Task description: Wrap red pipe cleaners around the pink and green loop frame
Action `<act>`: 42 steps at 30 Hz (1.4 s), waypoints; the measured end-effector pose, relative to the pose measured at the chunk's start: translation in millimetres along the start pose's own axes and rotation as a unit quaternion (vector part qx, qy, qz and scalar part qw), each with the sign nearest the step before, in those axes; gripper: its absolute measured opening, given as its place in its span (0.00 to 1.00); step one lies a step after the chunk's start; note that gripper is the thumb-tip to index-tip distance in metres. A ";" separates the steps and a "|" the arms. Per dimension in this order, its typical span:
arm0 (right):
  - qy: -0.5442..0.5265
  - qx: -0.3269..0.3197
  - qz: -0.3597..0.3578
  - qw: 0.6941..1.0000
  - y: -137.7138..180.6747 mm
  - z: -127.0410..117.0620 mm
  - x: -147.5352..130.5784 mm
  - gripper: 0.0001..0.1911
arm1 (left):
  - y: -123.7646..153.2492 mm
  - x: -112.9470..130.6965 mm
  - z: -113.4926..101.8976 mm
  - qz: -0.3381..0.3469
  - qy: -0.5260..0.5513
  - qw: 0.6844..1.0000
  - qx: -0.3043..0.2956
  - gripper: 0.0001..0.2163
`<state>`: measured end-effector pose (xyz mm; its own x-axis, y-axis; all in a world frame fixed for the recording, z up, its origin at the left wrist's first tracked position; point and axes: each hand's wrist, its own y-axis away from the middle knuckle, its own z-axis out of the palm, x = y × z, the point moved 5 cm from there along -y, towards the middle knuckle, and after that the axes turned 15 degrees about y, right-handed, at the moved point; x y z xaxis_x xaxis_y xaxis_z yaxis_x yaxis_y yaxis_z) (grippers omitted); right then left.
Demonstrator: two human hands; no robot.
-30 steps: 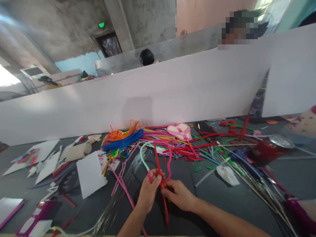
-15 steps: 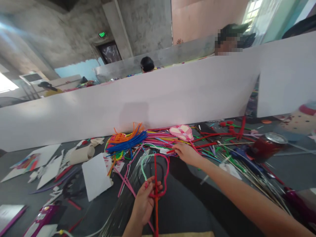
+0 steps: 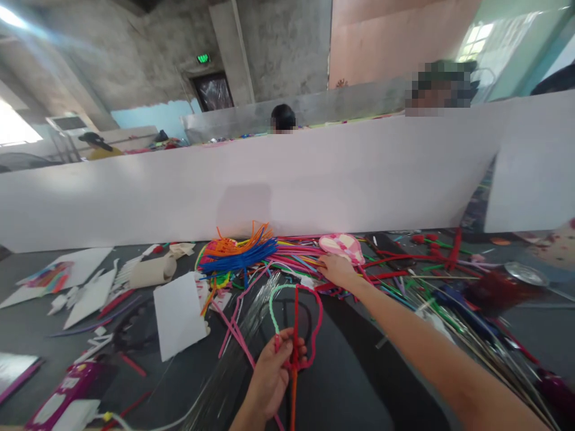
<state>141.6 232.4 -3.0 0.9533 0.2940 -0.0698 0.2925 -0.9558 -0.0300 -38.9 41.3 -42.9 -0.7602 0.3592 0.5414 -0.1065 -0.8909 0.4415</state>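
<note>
Now my left hand (image 3: 274,377) sits low at the near edge of the dark grey desk (image 3: 359,383), its grip clenched around a red fuzzy pipe-cleaner stem with one green loop and one pink loop (image 3: 295,311). The stem stands roughly upright from the fist, and the loops arch above the fingers. My right hand (image 3: 336,270) is stretched far forward, palm down, fingers resting on the heap of multicoloured pipe cleaners (image 3: 291,254), just beside a pink heart-shaped padded piece (image 3: 342,246). I cannot tell whether that grip has closed on a strand. A bundle of blue pipe cleaners (image 3: 238,260) lies left of it, a white card sheet (image 3: 178,314) further left, and a long white partition board (image 3: 269,185) stands behind the heap.
</note>
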 end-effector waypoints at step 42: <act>-0.119 0.082 0.028 0.989 115.5 -2.9 75.0 0.14 | -4.9 -5.4 -4.3 -0.041 -0.040 0.998 0.014 0.12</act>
<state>247.1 144.0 -8.8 0.9168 0.2534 -0.3088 0.2055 -0.9621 -0.1792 -37.1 42.5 -51.0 -0.6958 0.4522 0.5580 -0.1474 -0.8503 0.5052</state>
